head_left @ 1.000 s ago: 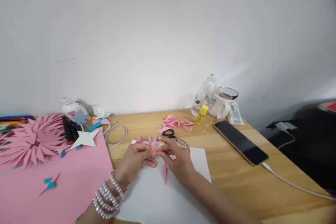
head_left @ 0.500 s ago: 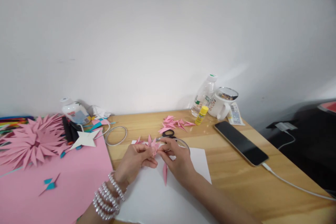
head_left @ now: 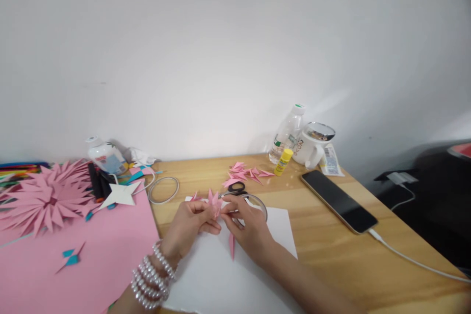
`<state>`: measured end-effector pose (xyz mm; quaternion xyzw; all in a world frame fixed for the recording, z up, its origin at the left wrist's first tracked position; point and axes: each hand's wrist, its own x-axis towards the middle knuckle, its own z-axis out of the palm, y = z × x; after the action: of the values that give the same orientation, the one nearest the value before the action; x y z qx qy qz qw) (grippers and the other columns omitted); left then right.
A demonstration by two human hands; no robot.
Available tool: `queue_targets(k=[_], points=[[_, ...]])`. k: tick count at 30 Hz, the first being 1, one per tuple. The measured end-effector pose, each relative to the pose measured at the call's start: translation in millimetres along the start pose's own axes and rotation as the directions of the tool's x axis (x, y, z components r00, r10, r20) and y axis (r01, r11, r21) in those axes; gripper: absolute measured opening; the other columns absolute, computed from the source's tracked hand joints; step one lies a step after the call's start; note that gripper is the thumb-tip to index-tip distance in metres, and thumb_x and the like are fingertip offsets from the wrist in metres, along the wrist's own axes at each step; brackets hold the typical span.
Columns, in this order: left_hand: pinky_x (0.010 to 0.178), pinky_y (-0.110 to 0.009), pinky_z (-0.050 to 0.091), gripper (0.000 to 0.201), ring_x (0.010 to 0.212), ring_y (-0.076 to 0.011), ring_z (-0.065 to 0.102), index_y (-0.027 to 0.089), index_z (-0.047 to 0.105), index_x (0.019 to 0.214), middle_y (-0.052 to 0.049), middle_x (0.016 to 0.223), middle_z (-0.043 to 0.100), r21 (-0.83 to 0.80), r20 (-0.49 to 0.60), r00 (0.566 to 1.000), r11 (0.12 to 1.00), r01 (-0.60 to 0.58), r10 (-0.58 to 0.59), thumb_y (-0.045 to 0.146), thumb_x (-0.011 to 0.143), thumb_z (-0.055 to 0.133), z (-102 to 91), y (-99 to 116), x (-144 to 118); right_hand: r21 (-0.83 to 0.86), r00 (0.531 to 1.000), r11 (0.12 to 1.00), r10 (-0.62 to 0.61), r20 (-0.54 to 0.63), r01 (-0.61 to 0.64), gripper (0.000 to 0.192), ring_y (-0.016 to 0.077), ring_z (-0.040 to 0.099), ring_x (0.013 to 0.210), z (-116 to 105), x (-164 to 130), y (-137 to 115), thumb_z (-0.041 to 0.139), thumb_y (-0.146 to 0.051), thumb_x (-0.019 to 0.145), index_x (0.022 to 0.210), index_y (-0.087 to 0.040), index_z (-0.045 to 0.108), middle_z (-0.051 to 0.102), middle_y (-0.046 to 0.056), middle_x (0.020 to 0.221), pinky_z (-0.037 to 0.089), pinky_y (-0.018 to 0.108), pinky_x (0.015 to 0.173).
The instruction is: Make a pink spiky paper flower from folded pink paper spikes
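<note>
Over a white sheet of paper (head_left: pixel 228 279), a pointed, folded pink paper piece (head_left: pixel 215 202) is pinched between both hands. My left hand (head_left: pixel 189 225), with pearl bracelets (head_left: pixel 150 277) at the wrist, grips it from the left, thumb against the fingers. My right hand (head_left: pixel 248 225) has its fingertips closed on the right edge of the same piece. Below the fingers, a slim pink folded strip (head_left: pixel 231 246) lies on the sheet. Scissors (head_left: pixel 236 188) and a tape ring (head_left: pixel 261 203) sit just behind my right hand, partly covered by it.
Pink folded pieces (head_left: pixel 245 174), a yellow glue stick (head_left: pixel 283 162), a water bottle (head_left: pixel 289 132) and a white mug (head_left: pixel 311 147) stand behind. A phone (head_left: pixel 338 201) charges at right. Leftward are a spiky pink paper flower (head_left: pixel 47 198), a white paper star (head_left: pixel 120 195) and pink card (head_left: pixel 110 265).
My right fingers have shifted slightly on the pink piece, leaving more of the tape ring showing behind the hand. Both hands stay in nearly the same place.
</note>
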<state>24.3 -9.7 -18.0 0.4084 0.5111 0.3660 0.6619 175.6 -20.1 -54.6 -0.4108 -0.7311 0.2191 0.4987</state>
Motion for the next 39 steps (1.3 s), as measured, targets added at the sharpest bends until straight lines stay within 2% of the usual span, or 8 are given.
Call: queue_targets(k=[11, 14, 17, 20, 23, 28, 32, 39], points=[[0.054, -0.025, 0.052, 0.026, 0.052, -0.0143, 0.062, 0.009, 0.063, 0.065, -0.005, 0.056, 0.065, 0.079, 0.035, 0.997, 0.994, -0.070, 0.067, 0.034, 0.064, 0.069, 4.4, 1, 0, 0.091, 0.993, 0.993, 0.079, -0.083, -0.071, 0.032, 0.0126, 0.062, 0.065, 2, 1, 3, 0.052, -0.012, 0.074, 0.104, -0.021, 0.046, 0.061, 0.000, 0.071, 0.057, 0.025, 0.060], [0.055, -0.025, 0.052, 0.026, 0.053, -0.0142, 0.062, 0.010, 0.063, 0.066, -0.006, 0.058, 0.066, 0.078, 0.033, 0.996, 0.994, -0.080, 0.078, 0.035, 0.066, 0.067, 4.6, 2, -1, 0.227, 0.978, 0.957, 0.199, -0.067, -0.180, 0.032, 0.0127, 0.062, 0.067, -1, 5, 0, 0.055, -0.014, 0.073, 0.103, -0.021, 0.046, 0.061, -0.001, 0.072, 0.057, 0.025, 0.062], [0.053, -0.025, 0.052, 0.025, 0.052, -0.0141, 0.062, 0.010, 0.061, 0.066, -0.006, 0.056, 0.065, 0.094, 0.025, 0.995, 0.990, -0.101, 0.099, 0.035, 0.066, 0.067, 7.0, 4, -2, 0.346, 0.933, 0.882, 0.358, -0.050, -0.320, 0.034, 0.0136, 0.063, 0.071, -3, 8, -2, 0.059, -0.016, 0.070, 0.101, -0.020, 0.044, 0.062, 0.000, 0.075, 0.056, 0.026, 0.063], [0.048, -0.025, 0.051, 0.024, 0.047, -0.0143, 0.060, 0.010, 0.061, 0.067, -0.004, 0.051, 0.064, 0.157, -0.001, 0.991, 0.979, -0.131, 0.133, 0.033, 0.065, 0.067, 11.1, 5, -4, 0.420, 0.906, 0.827, 0.423, -0.026, -0.374, 0.036, 0.0135, 0.062, 0.069, -4, 10, -3, 0.061, -0.017, 0.069, 0.100, -0.020, 0.043, 0.063, 0.000, 0.076, 0.054, 0.025, 0.061], [0.050, -0.027, 0.053, 0.023, 0.050, -0.0163, 0.062, 0.010, 0.060, 0.068, -0.004, 0.054, 0.064, 0.174, -0.007, 0.985, 0.970, -0.167, 0.171, 0.032, 0.063, 0.068, 13.9, 5, -4, 0.441, 0.908, 0.820, 0.417, -0.023, -0.366, 0.036, 0.0136, 0.062, 0.069, -3, 10, -2, 0.061, -0.017, 0.069, 0.100, -0.020, 0.043, 0.063, 0.000, 0.075, 0.054, 0.025, 0.061], [0.069, -0.036, 0.055, 0.034, 0.068, -0.0200, 0.067, 0.015, 0.054, 0.094, -0.004, 0.073, 0.069, 0.037, 0.087, 0.977, 0.979, -0.201, 0.197, 0.031, 0.067, 0.066, 13.4, 3, -3, 0.336, 0.944, 0.900, 0.321, -0.075, -0.279, 0.037, 0.0131, 0.062, 0.065, -4, 9, -1, 0.060, -0.015, 0.069, 0.101, -0.020, 0.045, 0.063, 0.000, 0.074, 0.055, 0.027, 0.063], [0.074, -0.039, 0.054, 0.031, 0.072, -0.0221, 0.067, 0.016, 0.051, 0.092, -0.004, 0.073, 0.069, 0.034, 0.091, 0.976, 0.979, -0.201, 0.197, 0.030, 0.069, 0.065, 12.6, 2, -2, 0.230, 0.973, 0.954, 0.216, -0.076, -0.193, 0.039, 0.0138, 0.064, 0.068, -8, 10, 0, 0.058, -0.012, 0.069, 0.104, -0.021, 0.046, 0.067, 0.001, 0.077, 0.056, 0.030, 0.068], [0.072, -0.039, 0.055, 0.042, 0.072, -0.0224, 0.067, 0.017, 0.050, 0.100, -0.002, 0.073, 0.069, 0.030, 0.107, 0.981, 0.986, -0.166, 0.162, 0.032, 0.065, 0.068, 11.9, -1, 0, 0.187, 0.969, 0.953, 0.245, -0.020, -0.237, 0.042, 0.0154, 0.067, 0.070, -8, 9, 9, 0.059, -0.012, 0.067, 0.106, -0.021, 0.049, 0.069, 0.000, 0.076, 0.058, 0.030, 0.066]])
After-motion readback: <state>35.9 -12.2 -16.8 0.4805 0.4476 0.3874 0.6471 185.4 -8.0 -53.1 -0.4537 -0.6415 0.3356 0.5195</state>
